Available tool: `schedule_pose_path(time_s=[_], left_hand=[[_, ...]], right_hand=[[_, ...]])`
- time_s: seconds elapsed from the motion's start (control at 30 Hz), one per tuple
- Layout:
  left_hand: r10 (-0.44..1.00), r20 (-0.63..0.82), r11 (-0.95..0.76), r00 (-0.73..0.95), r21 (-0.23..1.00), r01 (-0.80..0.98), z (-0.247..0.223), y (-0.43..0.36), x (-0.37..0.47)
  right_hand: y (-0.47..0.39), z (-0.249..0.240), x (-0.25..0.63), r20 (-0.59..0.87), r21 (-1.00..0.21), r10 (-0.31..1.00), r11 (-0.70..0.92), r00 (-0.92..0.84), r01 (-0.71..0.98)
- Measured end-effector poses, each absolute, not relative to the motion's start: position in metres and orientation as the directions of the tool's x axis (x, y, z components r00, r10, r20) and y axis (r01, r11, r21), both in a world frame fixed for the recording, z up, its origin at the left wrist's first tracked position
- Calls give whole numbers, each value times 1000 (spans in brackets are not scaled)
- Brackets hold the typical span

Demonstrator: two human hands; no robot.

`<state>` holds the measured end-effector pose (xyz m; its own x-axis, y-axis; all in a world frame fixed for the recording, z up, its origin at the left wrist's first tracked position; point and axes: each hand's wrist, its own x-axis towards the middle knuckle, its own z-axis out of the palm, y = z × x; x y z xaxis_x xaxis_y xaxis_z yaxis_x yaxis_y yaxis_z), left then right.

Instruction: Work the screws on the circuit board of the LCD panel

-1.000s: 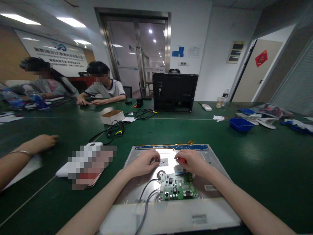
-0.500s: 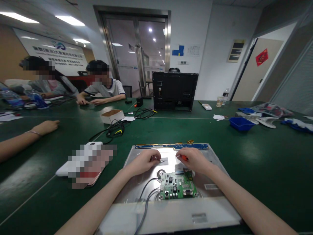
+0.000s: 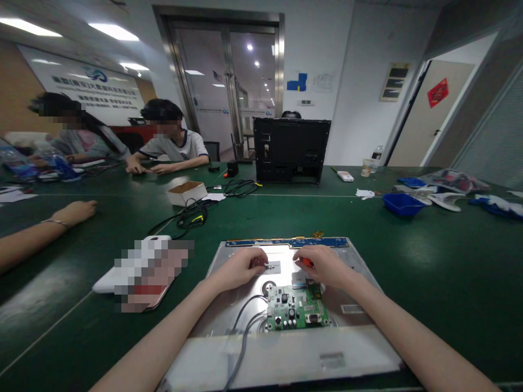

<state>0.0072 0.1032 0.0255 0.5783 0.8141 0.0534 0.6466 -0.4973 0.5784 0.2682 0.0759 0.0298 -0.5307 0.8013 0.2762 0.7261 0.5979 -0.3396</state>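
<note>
A silvery display panel [image 3: 229, 313] lies flat on the green table, with a green circuit board [image 3: 296, 310] on its middle and a blue strip board [image 3: 286, 243] along its far edge. My left hand [image 3: 248, 265] rests over the panel's upper left part, fingers curled, its fingertips beside small shiny screws [image 3: 270, 267]. Whether it pinches one is too small to tell. My right hand [image 3: 321, 265] is closed round an orange-red tool [image 3: 307, 262], above the circuit board's far side. Dark cables run from the board's left side towards me.
Phones [image 3: 161, 280] lie left of the panel, and another person's hand [image 3: 77, 213] rests farther left. Beyond are an open box [image 3: 187, 194], black cables [image 3: 241, 188], a black monitor housing [image 3: 292, 149] and a blue tray [image 3: 402, 204]. Two people sit at far left.
The fingers of my left hand have shifted slightly at the screws. My right hand keeps its hold on the orange-red tool, nearly unmoved.
</note>
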Motion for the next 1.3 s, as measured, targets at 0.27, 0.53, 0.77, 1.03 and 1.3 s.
schedule_pose_path(time_s=[0.27,0.53,0.77,1.03,1.3], left_hand=[[819,72,-510,569,543,667,34,103,2],[731,106,-649,674,414,638,54,53,-8],[642,63,-711,764,423,562,51,18,0],[751,62,-575,657,551,605,46,37,2],[862,-111,-228,495,787,573,43,60,12]], right_hand=[[71,45,276,222,-291,820,572,-527,767],[13,43,310,34,33,722,690,-691,723],[-3,18,312,124,161,539,817,-833,553],[18,31,306,227,-348,765,642,-603,683],[49,51,290,86,-477,931,351,-354,806]])
